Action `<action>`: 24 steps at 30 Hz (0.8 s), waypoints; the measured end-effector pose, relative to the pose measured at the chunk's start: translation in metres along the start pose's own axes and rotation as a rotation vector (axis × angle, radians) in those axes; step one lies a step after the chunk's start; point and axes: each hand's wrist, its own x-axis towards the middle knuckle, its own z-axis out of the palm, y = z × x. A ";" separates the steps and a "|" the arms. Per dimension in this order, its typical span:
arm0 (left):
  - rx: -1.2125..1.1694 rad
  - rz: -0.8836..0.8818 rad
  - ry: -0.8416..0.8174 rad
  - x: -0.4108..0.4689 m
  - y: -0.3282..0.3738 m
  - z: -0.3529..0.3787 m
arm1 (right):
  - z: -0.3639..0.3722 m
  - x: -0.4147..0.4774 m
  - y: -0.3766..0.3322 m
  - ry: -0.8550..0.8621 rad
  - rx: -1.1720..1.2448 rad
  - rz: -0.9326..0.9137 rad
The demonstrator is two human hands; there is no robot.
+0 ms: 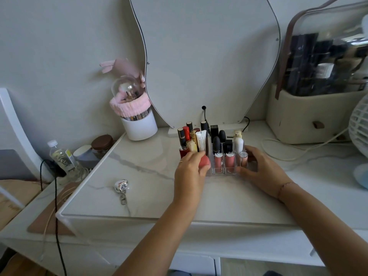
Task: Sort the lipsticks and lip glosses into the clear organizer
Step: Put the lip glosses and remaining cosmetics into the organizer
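Hands at both ends of clear organizer [221, 172] on marble tabletop [139, 188]. Left hand [191, 172] curled round rounded coral-pink item [205, 163] at organizer's left front corner. Right hand [260, 168] cupped against right end, fingers [252, 154] partly curled, thumb along front edge; firm grasp or mere touch unclear. Between hands, upright: pink lip glosses [218, 163], black lipsticks [216, 145], white tube [201, 143]. Silver keychain [121, 186] well left of left hand.

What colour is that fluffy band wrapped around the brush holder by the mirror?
Pale pink. The fluffy band shows best in the head view, around the white brush holder.
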 end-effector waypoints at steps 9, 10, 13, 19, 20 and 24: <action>-0.051 0.019 -0.040 -0.001 -0.003 -0.002 | 0.000 0.000 0.001 0.000 -0.012 0.002; -0.048 0.022 -0.049 -0.002 -0.002 -0.003 | 0.000 0.000 0.001 0.001 -0.008 0.003; -0.026 0.025 -0.068 -0.008 -0.001 -0.009 | 0.000 0.000 -0.001 0.000 -0.012 0.001; 0.129 0.001 0.115 -0.025 -0.037 -0.062 | -0.002 -0.003 -0.004 0.010 -0.054 -0.013; 0.173 -0.061 0.161 -0.027 -0.051 -0.076 | -0.002 -0.003 -0.005 0.005 -0.055 -0.011; 0.342 -0.496 0.110 -0.027 -0.104 -0.121 | -0.003 -0.004 -0.008 -0.003 -0.060 -0.016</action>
